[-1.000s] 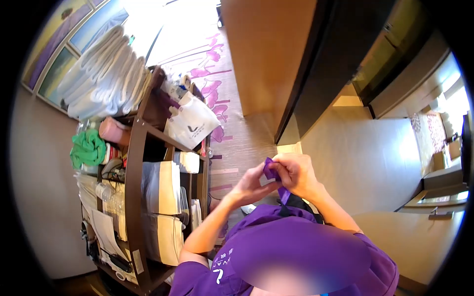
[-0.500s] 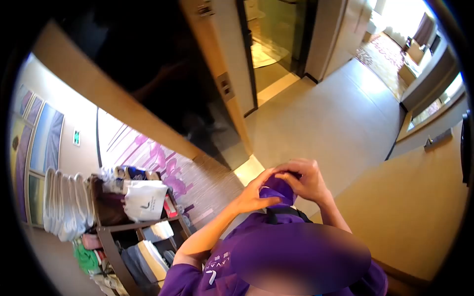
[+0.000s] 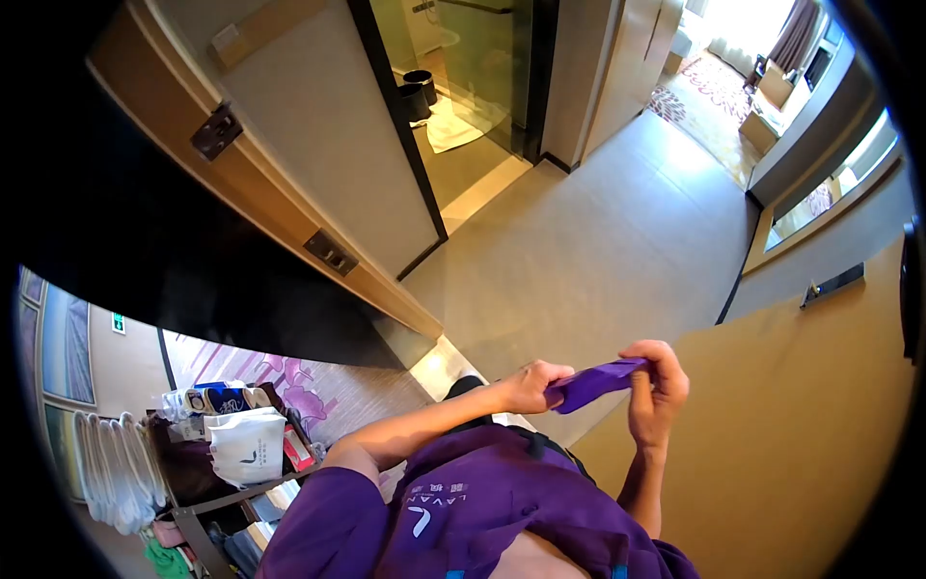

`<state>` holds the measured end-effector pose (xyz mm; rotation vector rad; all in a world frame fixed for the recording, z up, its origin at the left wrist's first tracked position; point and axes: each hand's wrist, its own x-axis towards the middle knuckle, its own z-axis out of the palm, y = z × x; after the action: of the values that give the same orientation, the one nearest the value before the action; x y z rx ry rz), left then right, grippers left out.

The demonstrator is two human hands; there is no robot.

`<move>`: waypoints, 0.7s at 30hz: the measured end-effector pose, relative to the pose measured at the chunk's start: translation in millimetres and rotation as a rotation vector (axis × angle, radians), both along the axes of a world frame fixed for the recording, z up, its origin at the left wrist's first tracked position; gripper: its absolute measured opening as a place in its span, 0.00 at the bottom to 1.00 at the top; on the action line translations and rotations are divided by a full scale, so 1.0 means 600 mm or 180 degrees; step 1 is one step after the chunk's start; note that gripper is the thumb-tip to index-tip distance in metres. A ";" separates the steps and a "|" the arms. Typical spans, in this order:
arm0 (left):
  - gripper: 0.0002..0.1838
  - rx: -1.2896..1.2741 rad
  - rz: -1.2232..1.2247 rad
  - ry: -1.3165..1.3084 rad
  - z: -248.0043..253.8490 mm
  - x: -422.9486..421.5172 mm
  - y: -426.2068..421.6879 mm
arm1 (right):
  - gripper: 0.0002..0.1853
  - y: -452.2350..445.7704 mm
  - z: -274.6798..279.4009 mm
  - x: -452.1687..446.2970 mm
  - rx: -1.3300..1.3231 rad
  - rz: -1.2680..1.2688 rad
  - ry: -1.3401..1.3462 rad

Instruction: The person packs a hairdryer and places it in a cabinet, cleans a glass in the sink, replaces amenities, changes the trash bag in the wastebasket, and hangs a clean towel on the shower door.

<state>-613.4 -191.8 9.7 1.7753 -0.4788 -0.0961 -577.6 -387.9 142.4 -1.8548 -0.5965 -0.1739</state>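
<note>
A piece of purple cloth [image 3: 596, 384] is stretched between my two hands in front of my chest. Its exact kind does not show; it looks like a flat folded strip. My left hand [image 3: 536, 386] is closed in a fist around one end. At the other end, my right hand [image 3: 660, 391] pinches the cloth between thumb and bent fingers. Just below them is the purple shirt [image 3: 540, 482] I wear, with white lettering on its chest.
A housekeeping cart [image 3: 183, 507] with a white bag [image 3: 246, 446] and folded white towels [image 3: 121, 473] stands at lower left. A wooden door [image 3: 772, 425] is on my right. A door edge with lock plates [image 3: 331, 253] rises on my left. Ahead, the grey floor [image 3: 579, 261] leads to a bright room.
My hands have moved apart, and the cloth that was bunched between them is now drawn out flat. The view has turned slightly, showing more of the bathroom doorway.
</note>
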 end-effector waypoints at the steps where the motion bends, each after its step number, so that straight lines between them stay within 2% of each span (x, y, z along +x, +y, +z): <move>1: 0.13 0.0000 -0.0170 0.0376 0.001 0.011 0.001 | 0.08 -0.002 0.005 0.010 0.0319 -0.0228 0.0118; 2: 0.14 -0.0001 -0.0341 0.0751 0.000 0.023 0.003 | 0.08 -0.004 0.007 0.022 0.0637 -0.0458 0.0235; 4: 0.13 0.0038 -0.0358 0.0728 -0.030 0.056 0.016 | 0.05 -0.025 -0.004 0.063 0.0932 -0.0767 0.0249; 6: 0.14 0.0926 -0.0544 0.0755 -0.054 0.095 0.040 | 0.04 -0.041 -0.006 0.120 0.1171 -0.1153 0.0078; 8: 0.15 0.1079 -0.0531 0.0861 -0.094 0.136 0.071 | 0.04 -0.051 -0.006 0.189 0.1387 -0.1495 -0.0118; 12: 0.10 -0.0066 0.0124 0.1135 -0.166 0.237 0.148 | 0.05 -0.088 -0.049 0.345 0.1409 -0.1924 -0.0031; 14: 0.09 -0.1195 0.0820 0.1712 -0.160 0.291 0.184 | 0.06 -0.082 -0.078 0.433 0.1559 -0.1996 -0.0004; 15: 0.09 -0.1235 0.0855 0.1681 -0.154 0.321 0.208 | 0.06 -0.078 -0.091 0.476 0.1710 -0.2119 0.0083; 17: 0.09 -0.1897 0.1314 0.2202 -0.140 0.369 0.261 | 0.07 -0.074 -0.115 0.551 0.1720 -0.2118 0.0265; 21: 0.10 -0.1801 0.1692 0.2041 -0.133 0.466 0.337 | 0.07 -0.021 -0.115 0.668 0.1761 -0.2139 0.0473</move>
<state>-334.0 10.7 -69.9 1.1703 0.4034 -0.1322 -176.8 -400.7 73.2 -1.4403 0.1931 -0.5757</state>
